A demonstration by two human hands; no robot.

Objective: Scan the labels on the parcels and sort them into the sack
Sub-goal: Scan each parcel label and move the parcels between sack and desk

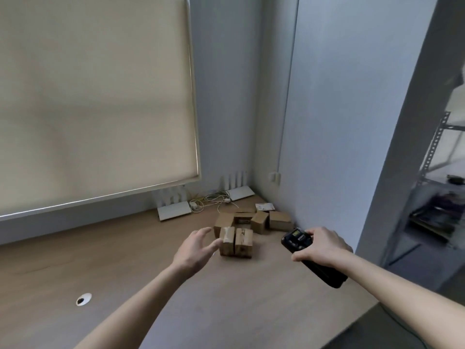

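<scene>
On the wooden desk [125,260], your left hand [195,250] reaches with fingers spread and holding nothing, just beside the nearest two boxes [236,241]. Your right hand [320,245] grasps a black scanner [298,239]. More boxes [261,220] cluster beyond, near the corner.

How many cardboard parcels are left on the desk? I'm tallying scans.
6: two by the left hand, four behind; others may be hidden.

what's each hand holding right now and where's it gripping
The right hand grips the black scanner around its middle. The left hand holds nothing, open beside the nearest parcel.
</scene>
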